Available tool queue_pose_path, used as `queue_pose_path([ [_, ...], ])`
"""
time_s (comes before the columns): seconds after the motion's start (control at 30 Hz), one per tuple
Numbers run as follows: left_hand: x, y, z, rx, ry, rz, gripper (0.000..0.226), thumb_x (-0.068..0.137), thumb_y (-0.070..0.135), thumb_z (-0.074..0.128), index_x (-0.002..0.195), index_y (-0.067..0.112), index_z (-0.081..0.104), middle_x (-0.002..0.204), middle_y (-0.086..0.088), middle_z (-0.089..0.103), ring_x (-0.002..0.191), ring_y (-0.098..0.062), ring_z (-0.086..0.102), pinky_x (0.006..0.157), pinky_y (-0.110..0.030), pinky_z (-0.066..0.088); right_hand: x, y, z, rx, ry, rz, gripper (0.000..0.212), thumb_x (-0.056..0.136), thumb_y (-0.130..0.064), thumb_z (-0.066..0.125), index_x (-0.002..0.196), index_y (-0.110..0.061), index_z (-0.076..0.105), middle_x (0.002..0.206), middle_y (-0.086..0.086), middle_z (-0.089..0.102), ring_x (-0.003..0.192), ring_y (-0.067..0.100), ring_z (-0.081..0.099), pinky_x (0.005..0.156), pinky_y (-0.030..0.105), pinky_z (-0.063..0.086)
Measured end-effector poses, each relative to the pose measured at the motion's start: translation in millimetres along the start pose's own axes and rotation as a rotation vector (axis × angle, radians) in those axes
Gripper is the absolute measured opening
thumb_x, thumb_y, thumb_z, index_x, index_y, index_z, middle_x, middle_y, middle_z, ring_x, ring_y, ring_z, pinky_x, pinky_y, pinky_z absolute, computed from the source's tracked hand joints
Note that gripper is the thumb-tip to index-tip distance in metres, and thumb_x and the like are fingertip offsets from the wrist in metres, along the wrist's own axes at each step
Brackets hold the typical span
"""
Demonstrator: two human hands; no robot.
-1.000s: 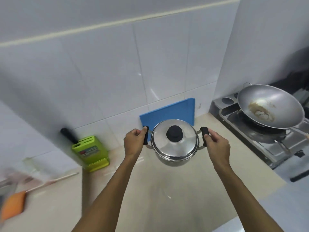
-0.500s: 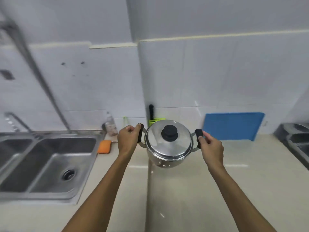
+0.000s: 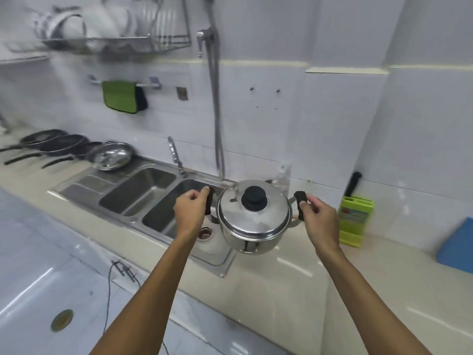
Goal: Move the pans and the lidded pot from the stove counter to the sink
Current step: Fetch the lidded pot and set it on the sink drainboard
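A steel lidded pot (image 3: 253,221) with a black knob hangs in the air over the right edge of the steel double sink (image 3: 143,201). My left hand (image 3: 190,212) grips its left black handle. My right hand (image 3: 317,221) grips its right black handle. Several black frying pans (image 3: 58,144) lie in a row on the counter left of the sink, and a steel pan (image 3: 111,156) rests at the sink's left end. Both basins look bare.
A tap (image 3: 175,156) and a hanging hose (image 3: 216,111) rise behind the sink. A green knife block (image 3: 354,219) and a blue cutting board (image 3: 457,244) stand on the counter to the right. A dish rack (image 3: 115,29) hangs on the wall above.
The view has swung left from the stove to the sink. Both hands have carried the pot along the counter, so it now hangs over the sink's right edge.
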State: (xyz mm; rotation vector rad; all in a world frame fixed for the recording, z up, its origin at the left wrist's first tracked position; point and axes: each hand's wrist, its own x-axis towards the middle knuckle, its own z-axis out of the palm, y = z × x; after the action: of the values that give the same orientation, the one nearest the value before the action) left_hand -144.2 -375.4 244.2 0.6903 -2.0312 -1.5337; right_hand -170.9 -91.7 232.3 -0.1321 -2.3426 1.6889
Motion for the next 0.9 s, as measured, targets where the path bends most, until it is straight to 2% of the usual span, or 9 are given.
queue_pose_path([
  [0.1,51.9,-19.0,-42.6,0.000,0.066,-0.026,0.041,0.087,0.044,0.068,0.060,0.014,0.064,0.049,0.011,0.057,0.052,-0.007,0.049,0.056,-0.028,0.039,8.7,-20.5,73.0,0.007,-0.042,-0.034,0.033,0.094,-0.020,0.065,0.126,-0.016,0.073,0.081,-0.012,0.071,0.083,0.010,0.068,0.074,0.023,0.045],
  [0.2,113.7,-34.1,-84.6,-0.005,0.094,-0.026,0.042,0.086,0.044,0.067,0.055,0.017,0.058,0.048,0.011,0.054,0.054,-0.010,0.048,0.055,-0.029,0.039,22.5,-41.1,154.0,0.032,-0.073,-0.047,0.032,0.095,-0.015,0.064,0.126,-0.013,0.072,0.081,-0.020,0.065,0.074,-0.018,0.063,0.061,-0.001,0.039],
  [0.27,156.0,-43.1,-111.5,0.024,0.112,-0.027,0.044,0.085,0.046,0.066,0.056,0.015,0.056,0.050,0.009,0.051,0.055,-0.012,0.047,0.055,-0.031,0.040,30.5,-57.0,204.4,0.019,-0.102,-0.041,0.032,0.096,-0.016,0.063,0.126,-0.013,0.072,0.087,-0.011,0.071,0.080,-0.008,0.067,0.065,0.003,0.041],
  [0.37,225.1,-54.9,-154.2,0.028,0.133,-0.027,0.047,0.088,0.045,0.066,0.067,0.003,0.061,0.058,0.001,0.058,0.053,-0.011,0.051,0.048,-0.026,0.046,40.8,-82.4,289.0,0.023,-0.110,-0.043,0.033,0.096,-0.021,0.063,0.128,-0.018,0.072,0.097,-0.004,0.074,0.091,0.016,0.067,0.074,0.024,0.045],
  [0.43,264.8,-61.8,-178.5,0.040,0.147,-0.026,0.044,0.090,0.044,0.065,0.074,0.004,0.066,0.062,-0.002,0.062,0.051,-0.008,0.054,0.043,-0.020,0.045,47.6,-97.8,337.6,0.049,-0.132,-0.035,0.035,0.095,-0.021,0.064,0.130,-0.019,0.070,0.097,-0.006,0.072,0.088,0.013,0.065,0.075,0.024,0.044],
  [0.57,339.1,-79.7,-229.5,0.049,0.196,-0.025,0.044,0.091,0.045,0.065,0.072,0.005,0.067,0.064,-0.005,0.064,0.059,-0.014,0.053,0.058,-0.031,0.045,61.7,-123.7,429.5,0.069,-0.195,-0.069,0.034,0.096,-0.020,0.063,0.129,-0.019,0.070,0.088,-0.023,0.068,0.074,-0.018,0.060,0.061,0.000,0.039],
  [0.7,397.2,-106.9,-282.2,0.024,0.284,-0.083,0.043,0.088,0.044,0.066,0.058,0.015,0.056,0.052,0.006,0.054,0.053,-0.008,0.049,0.054,-0.027,0.039,72.3,-152.2,521.1,0.042,-0.271,-0.090,0.032,0.095,-0.020,0.065,0.126,-0.021,0.072,0.092,-0.010,0.075,0.069,-0.020,0.059,0.058,-0.002,0.039],
  [0.77,419.4,-121.3,-309.0,0.022,0.325,-0.114,0.043,0.087,0.045,0.066,0.059,0.013,0.057,0.052,0.006,0.055,0.051,-0.005,0.050,0.052,-0.025,0.040,74.1,-165.5,564.3,0.038,-0.309,-0.110,0.032,0.095,-0.019,0.066,0.126,-0.017,0.072,0.091,-0.009,0.072,0.075,-0.013,0.063,0.068,0.002,0.042],
  [0.9,480.9,-149.9,-367.4,0.036,0.395,-0.157,0.043,0.083,0.045,0.066,0.065,0.007,0.062,0.058,-0.003,0.060,0.058,-0.014,0.053,0.057,-0.032,0.045,78.0,-187.1,664.1,0.043,-0.402,-0.124,0.033,0.094,-0.024,0.066,0.127,-0.021,0.072,0.092,-0.010,0.074,0.090,0.014,0.069,0.087,0.034,0.053],
])
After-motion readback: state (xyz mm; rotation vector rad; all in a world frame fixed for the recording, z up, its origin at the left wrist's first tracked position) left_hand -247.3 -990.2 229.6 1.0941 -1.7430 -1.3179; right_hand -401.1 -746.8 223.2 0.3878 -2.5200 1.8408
